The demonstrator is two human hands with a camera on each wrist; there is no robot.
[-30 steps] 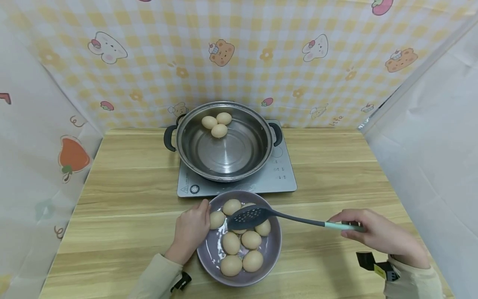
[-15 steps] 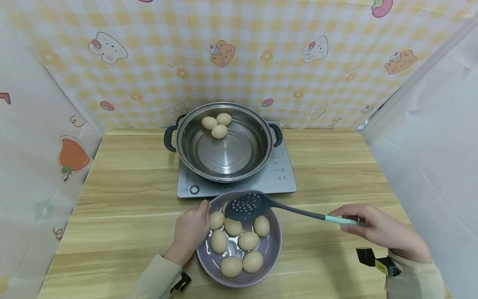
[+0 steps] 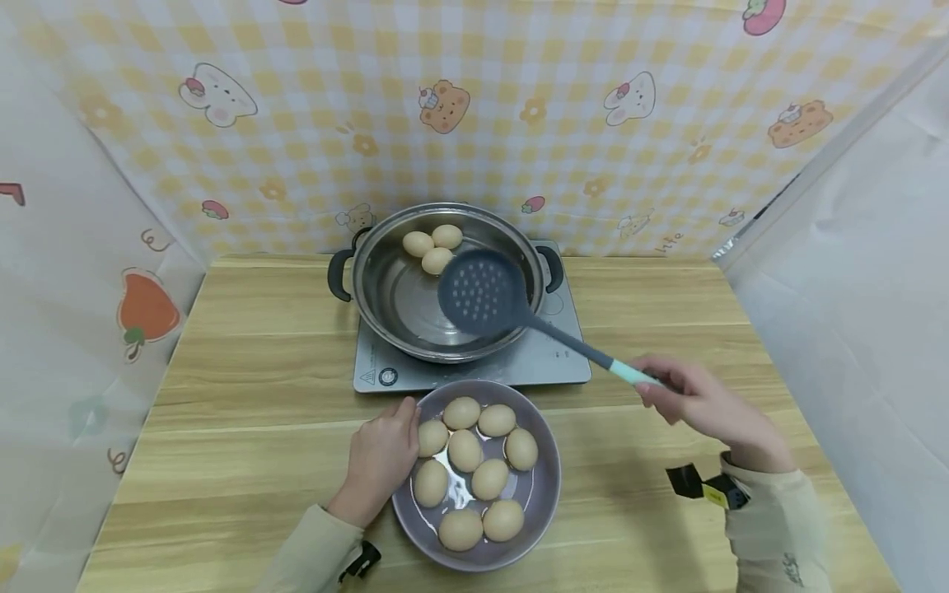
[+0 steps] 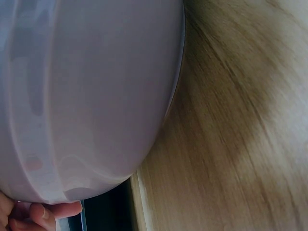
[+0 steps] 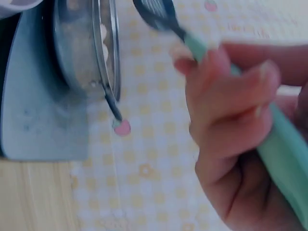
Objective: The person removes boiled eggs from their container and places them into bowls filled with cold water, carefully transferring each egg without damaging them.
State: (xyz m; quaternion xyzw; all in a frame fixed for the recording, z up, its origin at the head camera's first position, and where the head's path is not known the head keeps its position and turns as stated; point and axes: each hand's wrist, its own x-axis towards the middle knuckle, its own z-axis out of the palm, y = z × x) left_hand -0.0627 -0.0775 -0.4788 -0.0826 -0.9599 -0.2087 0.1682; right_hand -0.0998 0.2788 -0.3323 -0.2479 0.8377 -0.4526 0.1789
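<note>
My right hand [image 3: 697,399] grips the mint-green handle of a dark grey skimmer [image 3: 485,292]. Its perforated head overlaps the right half of a steel pot [image 3: 415,305] in the head view, with no egg showing on it. Inside the pot, three brown eggs [image 3: 437,261] lie together at the back left. My left hand [image 3: 381,453] holds the left rim of a mauve bowl [image 3: 550,502], thumb and fingers about the edge. Several eggs [image 3: 465,450] lie spread in the bowl. Fingertips [image 4: 43,216] show against the bowl's outer wall in the left wrist view.
Under the pot is a flat grey induction cooktop [image 3: 571,362], right behind the bowl. Black side handles [image 3: 337,276] stick out from the pot. A checked yellow cloth [image 3: 534,148] hangs behind the wooden table [image 3: 259,371], and white sheets flank both sides.
My right hand has raised the skimmer out of the bowl and swung it forward over the pot. Eggs in the bowl shifted a little. My left hand stays on the rim.
</note>
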